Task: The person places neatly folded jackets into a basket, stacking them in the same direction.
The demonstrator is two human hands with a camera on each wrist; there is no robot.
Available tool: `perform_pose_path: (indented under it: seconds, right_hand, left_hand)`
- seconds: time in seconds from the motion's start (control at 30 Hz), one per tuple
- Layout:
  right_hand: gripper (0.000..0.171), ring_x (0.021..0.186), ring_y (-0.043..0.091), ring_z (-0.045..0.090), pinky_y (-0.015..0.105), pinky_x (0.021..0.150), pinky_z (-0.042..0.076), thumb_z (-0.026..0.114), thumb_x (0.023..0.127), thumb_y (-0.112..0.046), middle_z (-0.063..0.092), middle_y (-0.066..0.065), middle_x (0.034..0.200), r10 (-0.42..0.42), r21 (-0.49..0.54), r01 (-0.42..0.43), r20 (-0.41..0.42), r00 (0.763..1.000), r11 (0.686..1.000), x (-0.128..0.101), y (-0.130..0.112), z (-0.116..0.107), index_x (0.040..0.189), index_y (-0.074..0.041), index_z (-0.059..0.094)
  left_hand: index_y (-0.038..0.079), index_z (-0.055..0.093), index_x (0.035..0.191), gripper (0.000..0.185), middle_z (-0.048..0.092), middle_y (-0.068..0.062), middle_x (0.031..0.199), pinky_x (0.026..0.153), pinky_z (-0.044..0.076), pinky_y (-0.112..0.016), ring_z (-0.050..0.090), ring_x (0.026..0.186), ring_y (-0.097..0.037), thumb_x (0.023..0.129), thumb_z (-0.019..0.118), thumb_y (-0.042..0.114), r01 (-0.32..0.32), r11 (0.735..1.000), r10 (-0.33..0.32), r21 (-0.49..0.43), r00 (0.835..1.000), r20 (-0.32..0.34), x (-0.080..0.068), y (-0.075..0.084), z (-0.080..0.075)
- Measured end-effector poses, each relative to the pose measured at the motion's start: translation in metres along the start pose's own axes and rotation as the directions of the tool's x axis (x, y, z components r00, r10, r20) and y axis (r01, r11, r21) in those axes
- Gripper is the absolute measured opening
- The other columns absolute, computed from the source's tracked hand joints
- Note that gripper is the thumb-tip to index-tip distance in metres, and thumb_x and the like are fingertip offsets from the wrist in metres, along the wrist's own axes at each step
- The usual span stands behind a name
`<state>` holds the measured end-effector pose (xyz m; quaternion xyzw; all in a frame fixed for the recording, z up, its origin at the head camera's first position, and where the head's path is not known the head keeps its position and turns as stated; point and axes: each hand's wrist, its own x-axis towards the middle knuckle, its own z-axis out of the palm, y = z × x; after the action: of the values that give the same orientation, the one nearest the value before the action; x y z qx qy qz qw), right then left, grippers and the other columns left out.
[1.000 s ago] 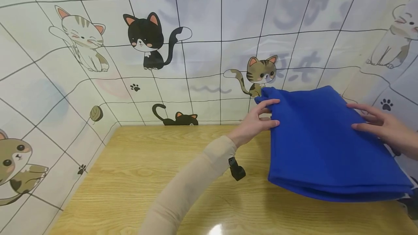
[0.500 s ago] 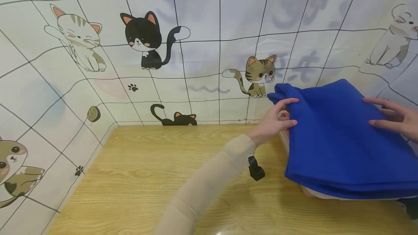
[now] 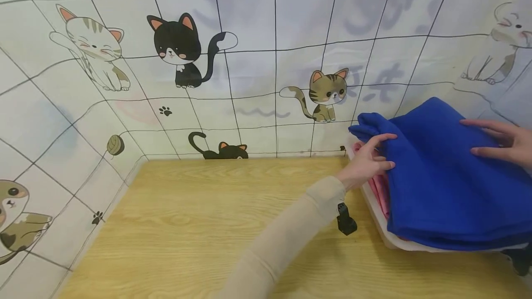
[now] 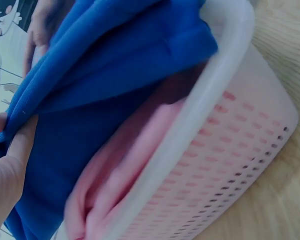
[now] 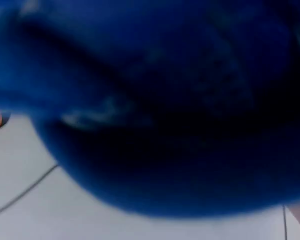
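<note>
Two hands are lowering a folded blue towel (image 3: pixel 440 183) into a white basket (image 3: pixel 376 206) at the right edge of the wooden table (image 3: pixel 199 230).

The left hand (image 3: pixel 367 163) is gripping the towel's left edge, fingers curled over the top of the fold and the thumb lying beneath it. The right hand (image 3: pixel 500 144) is holding the far right side, fingers stretched and lying on top; whether the thumb is pinching underneath cannot be told. The towel is resting on folded pink cloth (image 4: pixel 125 170) already lying inside the basket, whose perforated wall is showing in the left wrist view.
</note>
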<state>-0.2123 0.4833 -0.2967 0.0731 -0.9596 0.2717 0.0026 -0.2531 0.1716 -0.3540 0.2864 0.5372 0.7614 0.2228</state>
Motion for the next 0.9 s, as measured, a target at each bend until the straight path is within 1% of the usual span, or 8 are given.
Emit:
perform_pose_path:
  seconds: [0.1,0.27,0.33,0.47,0.57,0.67,0.83,0.9]
  right_hand:
    - [0.086,0.122,0.071,0.014,0.079,0.074,0.032,0.062,0.095,-0.011,0.009,0.043,0.146,-0.029,-0.034,0.03,0.028,0.999,0.999,0.006,-0.008,0.002,0.157,-0.023,0.004]
    - [0.081,0.123,0.07,0.013,0.08,0.077,0.03,0.061,0.096,-0.018,0.007,0.043,0.146,-0.023,-0.063,0.027,0.071,0.997,0.998,0.011,-0.01,0.012,0.157,-0.017,0.006]
    - [0.08,0.125,0.069,0.011,0.08,0.079,0.027,0.06,0.097,-0.022,0.006,0.042,0.147,-0.013,-0.07,0.018,0.082,0.997,0.997,0.012,-0.007,0.017,0.157,-0.016,0.007]
    - [0.079,0.125,0.068,0.012,0.08,0.08,0.024,0.062,0.096,-0.023,0.009,0.04,0.148,-0.02,-0.074,0.024,0.059,0.998,0.997,0.016,0.003,0.024,0.156,-0.015,0.012]
    - [0.079,0.126,0.068,0.011,0.08,0.079,0.024,0.063,0.095,-0.02,0.01,0.039,0.149,-0.038,-0.057,0.04,0.034,0.999,0.998,0.018,0.013,0.026,0.156,-0.014,0.014]
    - [0.079,0.126,0.068,0.01,0.078,0.079,0.025,0.063,0.095,-0.019,0.012,0.04,0.148,-0.04,-0.045,0.041,0.026,0.999,0.998,0.018,0.024,0.027,0.156,-0.012,0.012]
    - [0.081,0.12,0.07,0.017,0.079,0.08,0.026,0.061,0.096,-0.018,0.016,0.046,0.141,0.003,-0.101,0.003,0.066,0.998,0.995,0.012,0.044,0.027,0.156,-0.01,0.006]
    - [0.081,0.118,0.071,0.017,0.079,0.081,0.026,0.059,0.096,-0.015,0.012,0.048,0.139,0.025,-0.109,-0.013,0.105,0.994,0.994,0.008,0.049,0.03,0.154,-0.002,0.004]
  left_hand:
    - [0.01,0.045,0.139,0.063,0.048,0.005,0.11,0.066,0.052,-0.023,0.061,0.084,-0.012,0.086,0.052,-0.023,0.019,1.0,-0.02,-0.015,0.999,-0.025,0.0,-0.007,-0.001]
    - [0.01,0.046,0.139,0.063,0.048,0.004,0.11,0.067,0.05,-0.021,0.059,0.081,-0.01,0.085,0.054,-0.022,0.03,0.997,-0.025,0.064,0.997,-0.071,-0.002,-0.014,-0.01]
    - [0.009,0.046,0.139,0.063,0.048,0.002,0.105,0.064,0.048,-0.02,0.057,0.076,-0.01,0.085,0.054,-0.022,0.04,0.993,-0.03,0.112,0.996,-0.089,-0.004,-0.017,-0.014]
    - [0.007,0.046,0.138,0.062,0.043,-0.001,0.09,0.059,0.047,-0.019,0.05,0.069,-0.009,0.084,0.057,-0.022,0.063,0.98,-0.041,0.19,0.992,-0.117,-0.008,-0.022,-0.023]
    - [0.006,0.046,0.138,0.063,0.039,-0.002,0.087,0.059,0.05,-0.02,0.045,0.069,-0.009,0.083,0.059,-0.021,0.084,0.971,-0.057,0.226,0.991,-0.123,-0.011,-0.024,-0.026]
    - [0.007,0.045,0.139,0.063,0.042,-0.005,0.085,0.061,0.053,-0.025,0.047,0.068,-0.01,0.083,0.061,-0.019,0.134,0.952,-0.101,0.277,0.986,-0.13,-0.013,-0.025,-0.027]
    - [0.007,0.045,0.138,0.06,0.06,-0.013,0.094,0.061,0.049,-0.02,0.056,0.07,-0.01,0.084,0.064,-0.013,0.211,0.872,-0.158,0.441,0.975,-0.154,-0.018,-0.033,-0.029]
    - [0.006,0.045,0.137,0.06,0.061,-0.01,0.1,0.06,0.047,-0.017,0.056,0.07,-0.008,0.084,0.065,-0.011,0.219,0.848,-0.164,0.483,0.974,-0.154,-0.02,-0.036,-0.03]
